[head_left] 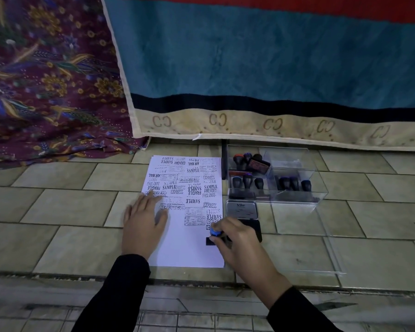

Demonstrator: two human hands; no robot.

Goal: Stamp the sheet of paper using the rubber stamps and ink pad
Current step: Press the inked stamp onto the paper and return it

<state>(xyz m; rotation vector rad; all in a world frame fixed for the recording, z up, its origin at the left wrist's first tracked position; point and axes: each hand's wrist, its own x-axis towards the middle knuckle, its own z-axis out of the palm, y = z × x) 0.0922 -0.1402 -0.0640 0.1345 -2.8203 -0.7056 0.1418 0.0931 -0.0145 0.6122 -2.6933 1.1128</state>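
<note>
A white sheet of paper (185, 250) lies on the tiled floor, its upper part covered in black stamp prints. My left hand (143, 226) rests flat on the sheet's left edge, fingers spread. My right hand (240, 245) grips a rubber stamp with a blue top (215, 233), whose black base (210, 241) sits on the paper near its lower right edge. The open ink pad (249, 224) lies just right of the sheet, its silver lid (242, 209) raised and its pad partly hidden by my right hand.
A clear plastic organiser (295, 188) behind the ink pad holds several more stamps (248, 180) in compartments. Its clear lid (331, 255) lies flat to the right. A blue towel (273, 68) and purple patterned cloth (46, 80) hang behind.
</note>
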